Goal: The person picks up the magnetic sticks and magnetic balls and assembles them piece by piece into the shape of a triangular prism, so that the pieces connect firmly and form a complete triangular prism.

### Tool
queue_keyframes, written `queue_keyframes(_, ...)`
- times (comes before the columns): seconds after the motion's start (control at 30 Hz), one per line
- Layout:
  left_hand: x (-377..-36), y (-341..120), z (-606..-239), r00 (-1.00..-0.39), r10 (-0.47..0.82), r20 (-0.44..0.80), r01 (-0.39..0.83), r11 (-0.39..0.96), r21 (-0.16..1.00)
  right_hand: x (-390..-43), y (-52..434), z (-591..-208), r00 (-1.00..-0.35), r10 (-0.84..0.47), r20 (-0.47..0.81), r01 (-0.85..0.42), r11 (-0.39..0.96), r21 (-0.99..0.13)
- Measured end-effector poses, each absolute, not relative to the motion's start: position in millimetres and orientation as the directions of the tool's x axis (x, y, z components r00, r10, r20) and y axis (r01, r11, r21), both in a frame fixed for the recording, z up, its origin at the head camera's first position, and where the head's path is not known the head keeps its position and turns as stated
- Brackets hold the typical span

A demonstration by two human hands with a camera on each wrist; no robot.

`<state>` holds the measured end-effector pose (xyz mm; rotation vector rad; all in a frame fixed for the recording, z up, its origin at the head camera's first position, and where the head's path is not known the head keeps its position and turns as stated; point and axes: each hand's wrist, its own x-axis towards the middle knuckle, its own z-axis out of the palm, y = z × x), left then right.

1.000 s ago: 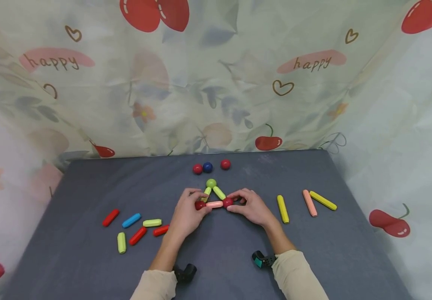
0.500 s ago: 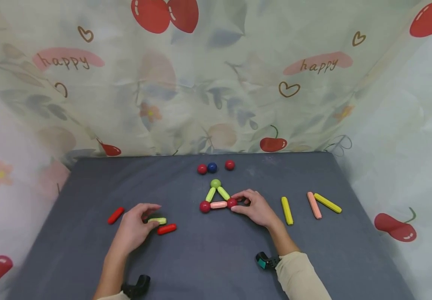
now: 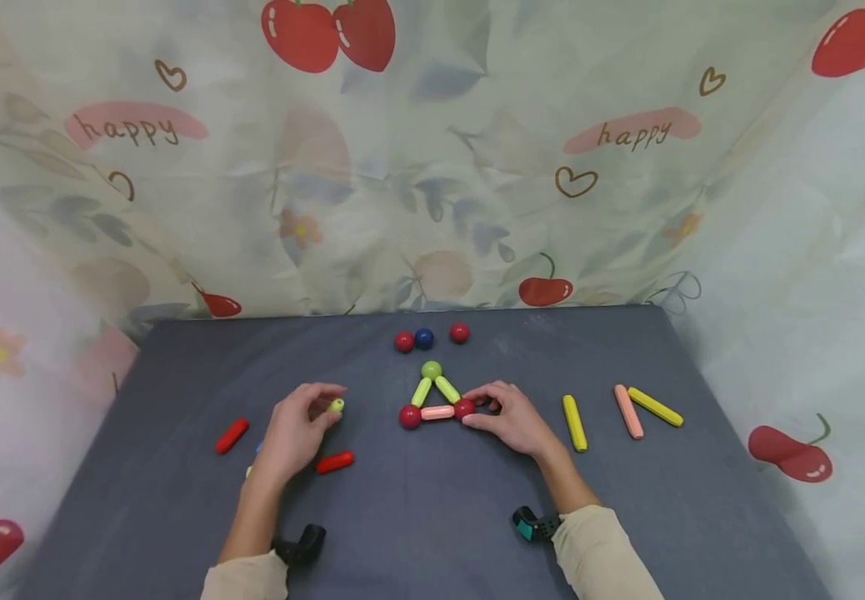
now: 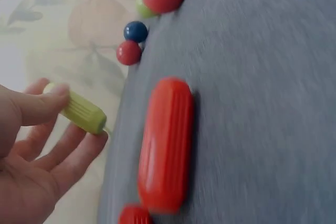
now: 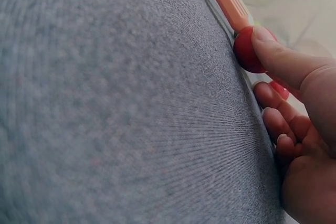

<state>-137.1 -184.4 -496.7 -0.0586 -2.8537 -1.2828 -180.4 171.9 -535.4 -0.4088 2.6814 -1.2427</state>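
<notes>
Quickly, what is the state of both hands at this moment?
Left hand: holding a light-green stick.
Right hand: pinching a red ball at the end of a pink stick.

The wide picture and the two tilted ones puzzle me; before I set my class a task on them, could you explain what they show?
There is no machine here: a person works bare-handed. The wide picture is taken from the head, looking forward and down. The tilted close-ups are taken from the wrists, one left, one right.

On the dark tabletop, a green ball, two red balls, two green sticks and a pink stick form a triangle. Beyond it sit a blue ball and two more red balls. Loose red sticks lie to the left, yellow sticks to the right.

The left hand holds another green stick. The right hand grips the triangle's right-hand red ball.
</notes>
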Motion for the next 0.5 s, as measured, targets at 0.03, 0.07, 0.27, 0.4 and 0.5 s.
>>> queue_keyframes(0.03,-140,-180,-495,-0.999,0.017,0.045,0.046,0.640,0.767,-180,172,-536,-0.949,-0.313,-0.026,-0.182,0.616,-0.767)
queue_keyframes(0.07,-142,-176,-492,-0.998,0.000,0.056,0.044,0.609,0.792,-180,172,-535,-0.949,-0.314,-0.025,-0.183,0.614,-0.768)
queue_keyframes(0.27,-150,-135,-487,-0.991,-0.038,0.131,0.100,0.455,0.885,-182,174,-537,-0.948,-0.317,-0.005,-0.192,0.586,-0.787)
queue_keyframes(0.4,-152,-110,-494,-0.991,-0.032,0.131,0.108,0.391,0.914,-182,175,-539,-0.942,-0.335,0.009,-0.211,0.573,-0.792)
queue_keyframes(0.5,-153,-97,-501,-0.995,-0.031,0.092,0.076,0.341,0.937,-182,176,-539,-0.945,-0.328,0.004,-0.204,0.579,-0.789)
